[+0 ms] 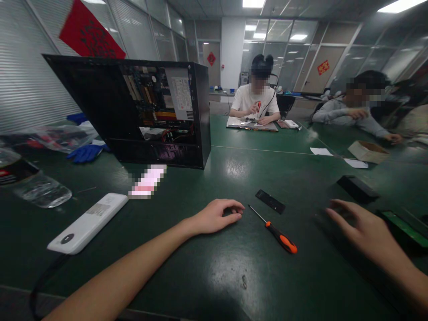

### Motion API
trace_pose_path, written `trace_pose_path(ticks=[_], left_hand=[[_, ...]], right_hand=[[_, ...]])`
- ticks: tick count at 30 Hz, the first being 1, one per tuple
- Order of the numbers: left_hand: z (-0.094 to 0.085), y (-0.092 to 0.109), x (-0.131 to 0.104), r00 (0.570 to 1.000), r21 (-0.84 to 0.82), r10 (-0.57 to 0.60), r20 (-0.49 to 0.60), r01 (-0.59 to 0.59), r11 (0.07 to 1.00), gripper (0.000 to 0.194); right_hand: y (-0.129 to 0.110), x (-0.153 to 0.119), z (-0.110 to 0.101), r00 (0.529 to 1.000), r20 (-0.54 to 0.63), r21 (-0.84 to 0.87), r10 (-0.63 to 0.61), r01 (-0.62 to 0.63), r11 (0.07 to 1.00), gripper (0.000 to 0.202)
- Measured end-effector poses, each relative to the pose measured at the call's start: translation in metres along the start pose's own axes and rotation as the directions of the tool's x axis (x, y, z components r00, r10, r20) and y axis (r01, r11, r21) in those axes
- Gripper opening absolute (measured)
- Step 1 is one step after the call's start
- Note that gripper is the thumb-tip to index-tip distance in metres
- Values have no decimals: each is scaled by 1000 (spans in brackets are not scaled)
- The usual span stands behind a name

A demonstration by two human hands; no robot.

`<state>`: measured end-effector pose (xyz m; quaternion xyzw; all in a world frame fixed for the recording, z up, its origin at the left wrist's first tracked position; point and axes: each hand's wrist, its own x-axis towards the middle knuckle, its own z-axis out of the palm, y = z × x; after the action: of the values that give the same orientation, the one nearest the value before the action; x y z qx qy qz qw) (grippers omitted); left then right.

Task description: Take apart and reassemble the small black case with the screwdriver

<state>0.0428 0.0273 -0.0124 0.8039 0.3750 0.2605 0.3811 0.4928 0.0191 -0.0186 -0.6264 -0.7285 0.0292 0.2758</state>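
While the right hand [363,225] is smeared by blur, so that the edges of its fingers are hard to make out, its thumb can be seen standing well away from them, around nothing but air; its forearm runs off the right edge. Just beyond its wrist, a green-and-black part [406,229] reaches that same edge, and its far end is lost to view. A black block [357,188], too dark to identify, lies near the fingers of this hand. Sharper to see, the left hand [219,217] rests on the green table [207,285] with its fingers loosely curled and a narrow, unfilled gap above the thumb. Between the two hands lies a screwdriver [282,237], its tip just beside the left fingertips yet apart from them, its orange-and-black handle slanting back towards the person and well apart from the right hand. Beyond its shaft is a flat black strip [270,201], its small markings unreadable. Shadow hides much of the inside of the computer case [202,111], coarse blocks mask a pinkish-white item [149,180] in front of it, and a clear bottle [47,189] is cut off at the left edge.
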Motion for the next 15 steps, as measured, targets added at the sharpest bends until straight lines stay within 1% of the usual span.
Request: trace_pose_path(ticks=[2,4,5,7,8,10,12,15], left_hand=[[0,1,0,1000,12,-2,-3,2,1000,28],[-1,2,-1,1000,22,-2,3,2,1000,27],[-2,3,-1,1000,27,-1,10,1,1000,26],[-3,3,-1,1000,41,3,19,-4,999,26],[-3,4,-2,1000,50,7,21,-8,999,25],[-4,4,-2,1000,72,16,22,-18,997,25],[-4,4,-2,999,95,28,27,-31,995,24],[-4,4,-2,999,115,43,33,-47,992,24]], right_hand=[[-43,26,25,990,122,37,-70,65,997,60],[-78,47,49,961,244,20,-131,130,991,62],[-91,54,58,948,286,0,-140,146,989,61],[-107,64,70,930,337,-19,-146,162,987,52],[-111,67,73,924,352,-18,-147,164,986,46],[-111,70,74,915,378,-9,-143,158,987,35],[-104,71,70,911,393,-9,-122,137,991,30],[-87,69,64,917,390,-13,-83,95,995,30]])
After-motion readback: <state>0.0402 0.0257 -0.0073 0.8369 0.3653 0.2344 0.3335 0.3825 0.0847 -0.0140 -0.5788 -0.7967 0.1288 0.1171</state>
